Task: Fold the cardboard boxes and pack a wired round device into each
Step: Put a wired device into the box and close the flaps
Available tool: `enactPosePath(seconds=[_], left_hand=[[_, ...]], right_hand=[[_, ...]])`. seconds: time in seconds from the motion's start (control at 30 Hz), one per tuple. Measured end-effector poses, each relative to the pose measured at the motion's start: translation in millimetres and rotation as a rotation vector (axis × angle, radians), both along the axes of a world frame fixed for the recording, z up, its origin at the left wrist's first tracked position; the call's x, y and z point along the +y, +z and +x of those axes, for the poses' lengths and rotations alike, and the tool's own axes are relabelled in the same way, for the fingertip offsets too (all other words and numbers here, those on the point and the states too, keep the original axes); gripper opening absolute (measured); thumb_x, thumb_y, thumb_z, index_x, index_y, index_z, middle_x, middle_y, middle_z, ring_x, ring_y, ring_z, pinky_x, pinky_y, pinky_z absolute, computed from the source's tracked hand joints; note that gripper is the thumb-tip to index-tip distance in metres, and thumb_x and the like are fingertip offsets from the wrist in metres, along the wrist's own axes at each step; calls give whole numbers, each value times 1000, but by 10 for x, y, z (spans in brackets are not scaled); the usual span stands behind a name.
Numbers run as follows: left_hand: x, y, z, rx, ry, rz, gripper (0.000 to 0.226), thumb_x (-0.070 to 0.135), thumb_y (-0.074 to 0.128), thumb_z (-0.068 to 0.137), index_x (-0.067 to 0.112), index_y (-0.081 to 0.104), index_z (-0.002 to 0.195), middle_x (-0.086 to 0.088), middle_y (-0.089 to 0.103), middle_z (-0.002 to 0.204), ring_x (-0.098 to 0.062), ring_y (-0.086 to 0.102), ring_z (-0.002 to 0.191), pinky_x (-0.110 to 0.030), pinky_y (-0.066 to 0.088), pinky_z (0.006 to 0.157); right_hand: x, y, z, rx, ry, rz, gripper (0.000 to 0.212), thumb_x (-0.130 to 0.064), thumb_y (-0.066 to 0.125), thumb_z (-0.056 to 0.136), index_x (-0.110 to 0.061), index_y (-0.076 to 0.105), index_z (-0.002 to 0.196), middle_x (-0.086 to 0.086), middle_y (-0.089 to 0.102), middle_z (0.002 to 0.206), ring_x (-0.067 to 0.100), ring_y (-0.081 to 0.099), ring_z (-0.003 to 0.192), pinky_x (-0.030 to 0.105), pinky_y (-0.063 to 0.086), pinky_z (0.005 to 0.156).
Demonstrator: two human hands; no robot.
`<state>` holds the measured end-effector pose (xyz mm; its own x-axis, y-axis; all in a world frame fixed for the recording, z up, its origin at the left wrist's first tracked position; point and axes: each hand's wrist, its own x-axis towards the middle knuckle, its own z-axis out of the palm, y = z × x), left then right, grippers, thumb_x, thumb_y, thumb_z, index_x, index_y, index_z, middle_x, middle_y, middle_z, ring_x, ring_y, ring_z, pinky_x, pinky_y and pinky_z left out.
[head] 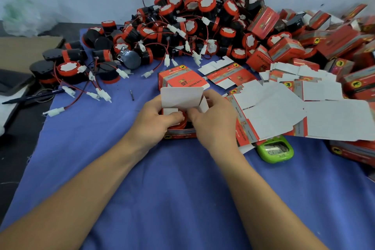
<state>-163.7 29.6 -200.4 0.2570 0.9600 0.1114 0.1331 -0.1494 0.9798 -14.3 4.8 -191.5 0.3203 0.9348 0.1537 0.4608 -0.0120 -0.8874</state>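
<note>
Cardboard box (179, 137) sits at frame centre on the blue-clothed tabletop (182, 189), between both hands. Left hand (154, 122) grips its left wall, fingers (174, 116) curled over a small side flap onto the round device (178, 127) inside. Right hand (213, 119) pinches the right side flap. Box mouth faces up, with the white lid flap (181, 95) upright on the far edge. Device's red-rimmed round end points up. Its long axis I cannot tell. Loose devices (203, 16) heap at upper centre, and flat box blanks (274, 111) lie at right.
</note>
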Motion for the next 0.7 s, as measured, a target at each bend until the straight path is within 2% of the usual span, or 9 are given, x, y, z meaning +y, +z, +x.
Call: enactPosePath(seconds=[0.1,0.17,0.23,0.3,0.43,0.5,0.53,0.6,0.7], left_hand=[[9,-7,-2,-5,54,-10,42,-6,67,92,26,73,118,12,79,110,-6,74,102,-21,58,82],[7,-2,3,-3,80,-11,39,-5,69,91,26,74,115,9,79,107,-8,74,100,-22,58,81],[19,-4,6,1,98,-15,39,-6,70,89,27,75,109,8,80,104,-9,74,96,-23,57,79],[21,-6,14,12,100,-21,38,-6,70,88,27,75,107,8,80,102,-10,74,95,-25,58,80],[-2,12,29,12,91,-5,41,-6,70,89,34,74,102,16,79,98,-3,73,90,-16,55,73],[-12,23,37,13,86,7,43,-4,71,90,37,74,103,17,79,100,-4,74,94,-15,56,74],[-11,22,35,14,79,12,42,-2,71,90,37,74,104,17,79,102,-4,74,95,-16,56,75],[-15,18,28,-6,55,8,38,3,74,90,35,75,108,14,79,105,-7,75,98,-19,58,77],[-43,18,23,-1,44,2,32,21,74,84,38,74,112,15,78,108,-6,74,100,-21,59,78]], right_hand=[[-6,3,205,247,342,-70,22,-19,70,90,-27,75,111,-14,77,96,4,71,89,27,58,80],[-32,28,363,425,579,-133,23,-26,64,97,-26,73,118,-13,75,104,0,66,87,18,53,77],[-31,35,456,564,595,-198,27,-39,55,99,-23,75,108,-7,68,93,6,54,77,22,43,70],[-15,27,478,680,532,-240,31,-36,52,103,-15,75,106,-3,65,84,11,49,72,25,41,66],[-17,-12,404,511,480,-165,24,-24,57,104,-20,75,118,-11,66,78,5,49,66,18,42,62],[-18,1,316,444,416,-95,20,-22,65,99,-18,76,115,-12,75,87,2,65,71,17,51,66],[-14,-5,266,414,376,-68,19,-21,70,95,-19,76,113,-9,78,93,5,72,80,23,57,72],[-10,-27,191,298,307,-32,21,-22,79,87,-23,76,108,-10,79,98,9,74,92,33,61,82],[3,-30,186,251,330,-65,24,-24,76,91,-26,74,115,-12,77,105,8,72,101,38,60,93]])
